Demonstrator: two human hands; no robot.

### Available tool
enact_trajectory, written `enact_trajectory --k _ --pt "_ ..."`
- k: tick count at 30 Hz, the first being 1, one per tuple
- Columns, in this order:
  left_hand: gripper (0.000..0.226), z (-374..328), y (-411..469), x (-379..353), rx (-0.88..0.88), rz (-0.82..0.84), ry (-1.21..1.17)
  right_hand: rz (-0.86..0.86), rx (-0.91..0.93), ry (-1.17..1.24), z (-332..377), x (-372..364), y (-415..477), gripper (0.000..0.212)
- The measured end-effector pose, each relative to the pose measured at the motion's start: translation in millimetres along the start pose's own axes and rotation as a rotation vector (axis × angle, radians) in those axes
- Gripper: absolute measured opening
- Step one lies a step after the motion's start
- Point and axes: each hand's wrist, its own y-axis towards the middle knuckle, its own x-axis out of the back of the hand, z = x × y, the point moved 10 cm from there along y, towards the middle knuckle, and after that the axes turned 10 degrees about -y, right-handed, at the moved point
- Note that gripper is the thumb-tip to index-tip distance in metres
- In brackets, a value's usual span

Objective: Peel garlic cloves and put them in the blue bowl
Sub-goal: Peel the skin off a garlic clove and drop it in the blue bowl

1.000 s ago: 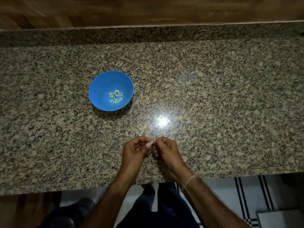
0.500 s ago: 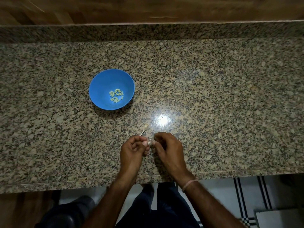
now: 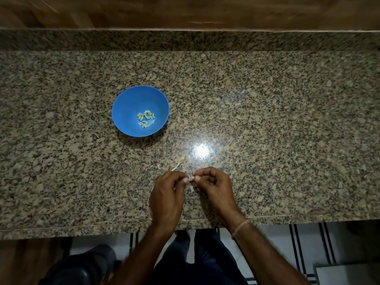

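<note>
Both our hands pinch one small pale garlic clove between curled fingertips, over the speckled granite counter. We should hold with the left hand, strip skin with the right hand, then drop it into the round blue plastic bowl.

A speckled grey-brown granite worktop spans the view, with a bright glare just beyond the right hand. Far beyond that stand a granite upstand and brown wood panelling. Behind the hand lies a white tiled floor with dark stripes.
</note>
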Motion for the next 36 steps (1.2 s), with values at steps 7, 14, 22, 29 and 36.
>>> enact_trajectory --k 7,14,22,29,36 --pt "0.008 -3.3 -2.4 12.2 -0.068 -0.039 0.039 0.069 0.051 -0.033 2.7 -13.0 -0.3 0.008" --pt "0.017 40.1 -0.8 51.9 0.006 -0.154 0.056 -0.066 0.165 -0.289 4.4 14.8 1.8 0.024" --pt "0.063 -3.8 -11.5 -32.6 -0.217 0.141 0.132 -0.142 0.162 -0.304 0.4 48.4 -11.6 0.027" --pt "0.032 -9.3 0.8 -40.9 -0.22 0.051 0.132 -0.142 0.149 -0.307 -12.0 59.8 -21.9 0.026" --pt "0.027 -8.7 -0.2 -38.6 -0.155 -0.058 0.142 -0.015 0.227 -0.398 -4.5 49.3 -4.9 0.028"
